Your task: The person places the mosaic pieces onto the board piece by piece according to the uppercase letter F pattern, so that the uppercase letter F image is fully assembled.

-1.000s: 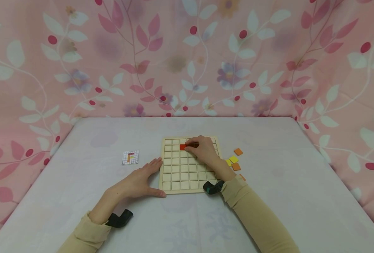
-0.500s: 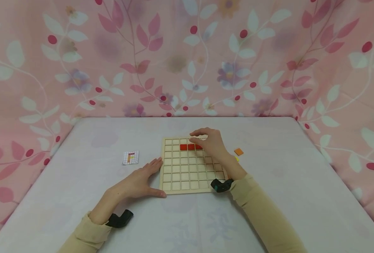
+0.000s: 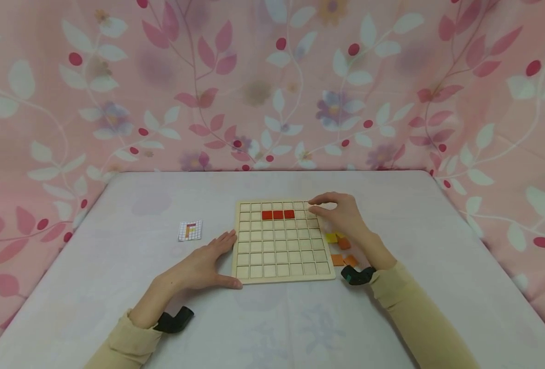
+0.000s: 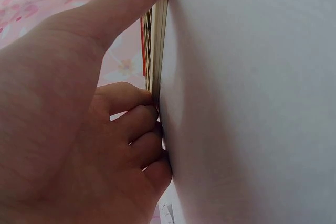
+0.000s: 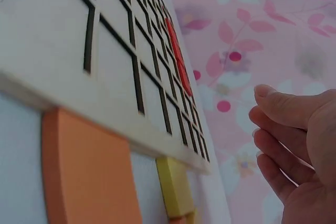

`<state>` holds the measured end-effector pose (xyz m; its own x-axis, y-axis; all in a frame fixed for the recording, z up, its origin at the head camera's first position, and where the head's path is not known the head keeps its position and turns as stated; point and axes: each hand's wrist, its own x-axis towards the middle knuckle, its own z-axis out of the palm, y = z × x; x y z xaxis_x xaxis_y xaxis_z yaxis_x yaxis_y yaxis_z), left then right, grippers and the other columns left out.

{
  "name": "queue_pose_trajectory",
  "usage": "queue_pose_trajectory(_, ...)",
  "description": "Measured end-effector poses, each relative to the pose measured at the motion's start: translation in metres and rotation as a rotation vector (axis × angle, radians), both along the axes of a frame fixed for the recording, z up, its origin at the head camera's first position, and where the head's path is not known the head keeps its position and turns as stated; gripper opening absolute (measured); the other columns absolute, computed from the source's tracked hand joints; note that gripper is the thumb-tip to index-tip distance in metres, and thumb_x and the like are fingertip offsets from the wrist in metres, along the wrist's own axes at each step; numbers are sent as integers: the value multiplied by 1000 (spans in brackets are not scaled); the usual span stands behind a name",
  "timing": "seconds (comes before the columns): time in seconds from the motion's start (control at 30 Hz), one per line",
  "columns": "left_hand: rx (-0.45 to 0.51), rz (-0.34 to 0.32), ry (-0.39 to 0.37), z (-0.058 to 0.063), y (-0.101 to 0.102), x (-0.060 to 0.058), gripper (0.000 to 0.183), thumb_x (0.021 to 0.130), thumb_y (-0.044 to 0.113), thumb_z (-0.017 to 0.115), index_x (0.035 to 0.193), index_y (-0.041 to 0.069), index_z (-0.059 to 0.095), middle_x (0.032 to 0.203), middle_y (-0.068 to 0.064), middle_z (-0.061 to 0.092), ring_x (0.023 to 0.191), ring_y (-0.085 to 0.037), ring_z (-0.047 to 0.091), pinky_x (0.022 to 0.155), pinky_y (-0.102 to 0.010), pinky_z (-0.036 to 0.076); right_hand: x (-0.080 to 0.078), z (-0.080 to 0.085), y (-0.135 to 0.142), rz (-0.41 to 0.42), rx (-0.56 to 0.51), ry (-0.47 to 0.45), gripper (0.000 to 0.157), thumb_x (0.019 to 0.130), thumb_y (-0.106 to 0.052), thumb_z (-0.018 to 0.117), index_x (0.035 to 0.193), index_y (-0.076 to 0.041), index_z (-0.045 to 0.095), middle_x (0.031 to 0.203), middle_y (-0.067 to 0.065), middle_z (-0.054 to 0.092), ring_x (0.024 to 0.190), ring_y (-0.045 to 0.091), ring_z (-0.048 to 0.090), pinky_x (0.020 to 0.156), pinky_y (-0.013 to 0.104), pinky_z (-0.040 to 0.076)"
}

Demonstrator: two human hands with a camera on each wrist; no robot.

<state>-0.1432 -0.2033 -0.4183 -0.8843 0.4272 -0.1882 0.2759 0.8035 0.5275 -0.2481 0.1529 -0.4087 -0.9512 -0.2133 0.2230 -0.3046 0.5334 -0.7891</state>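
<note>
A square wooden grid board (image 3: 269, 246) lies flat in front of me. Three red tiles (image 3: 278, 214) fill adjoining cells in its second row from the far side. Along the board's left side rests my left hand (image 3: 203, 264), its fingertips touching that edge and its thumb at the near left corner. My right hand (image 3: 343, 215) hovers over the far right edge, thumb and fingers apart with nothing between them, as the right wrist view also shows. Beside the board's right edge lie loose orange tiles (image 3: 343, 243) and yellow tiles (image 3: 331, 238), partly hidden under the right hand.
A small printed card (image 3: 190, 230) with a coloured grid pattern lies left of the board. The white-covered table (image 3: 272, 328) extends around everything, with a pink floral cloth (image 3: 254, 92) hanging behind it. Each wrist carries a black camera mount.
My right hand has let go at the red tiles and moved right, off the row to the board's edge, uncovering all three. The left hand has stayed in place.
</note>
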Motion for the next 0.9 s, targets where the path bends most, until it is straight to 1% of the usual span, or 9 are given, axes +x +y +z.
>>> queue_pose_trajectory(0.17, 4, 2, 0, 0, 1, 1, 119, 70, 65, 81, 158, 7, 26, 167, -8, 19, 152, -39, 18, 119, -60, 22, 2, -7, 28, -31, 42, -9, 24, 88, -34, 77, 107, -18, 78, 113, 1, 74, 118, 24, 59, 107, 52, 41)
queue_pose_trajectory(0.27, 10, 2, 2, 0, 1, 1, 119, 70, 64, 81, 158, 6, 27, 167, -8, 19, 152, -40, 18, 119, -60, 22, 4, -10, 44, -52, 64, -20, 26, 88, -36, 77, 108, -19, 78, 112, -1, 74, 119, 24, 59, 107, 51, 41)
queue_pose_trajectory(0.47, 12, 4, -4, 1, 1, 1, 119, 70, 63, 82, 158, 6, 27, 167, -9, 19, 152, -41, 19, 119, -60, 22, 7, -16, 71, -98, 93, -45, 28, 88, -38, 77, 108, -19, 77, 114, 1, 73, 121, 25, 57, 105, 51, 41)
queue_pose_trajectory(0.6, 7, 11, -6, 1, 0, 1, 119, 69, 64, 82, 158, 6, 27, 167, -9, 19, 152, -41, 19, 119, -60, 22, 7, -18, 84, -110, 106, -59, 30, 89, -40, 76, 110, -19, 77, 116, 3, 73, 121, 25, 58, 104, 50, 43)
queue_pose_trajectory(0.7, 3, 13, -1, 0, -1, 1, 120, 69, 64, 82, 158, 7, 27, 167, -9, 19, 152, -41, 19, 119, -61, 23, 6, -19, 91, -121, 96, -59, 29, 89, -39, 76, 111, -20, 77, 116, 4, 73, 122, 25, 58, 105, 49, 43)
queue_pose_trajectory(0.77, 2, 10, -1, -1, -1, 1, 119, 69, 65, 81, 158, 7, 26, 167, -9, 19, 152, -40, 19, 119, -60, 22, 5, -20, 96, -123, 88, -76, 29, 89, -38, 76, 111, -19, 77, 116, 5, 73, 123, 25, 57, 106, 50, 42)
queue_pose_trajectory(0.9, 0, 8, -4, -1, 0, 0, 119, 69, 65, 81, 158, 7, 26, 167, -9, 19, 152, -40, 18, 119, -60, 22, 5, -23, 102, -89, 86, -109, 31, 89, -34, 77, 114, -16, 75, 119, 9, 72, 125, 28, 55, 107, 52, 39)
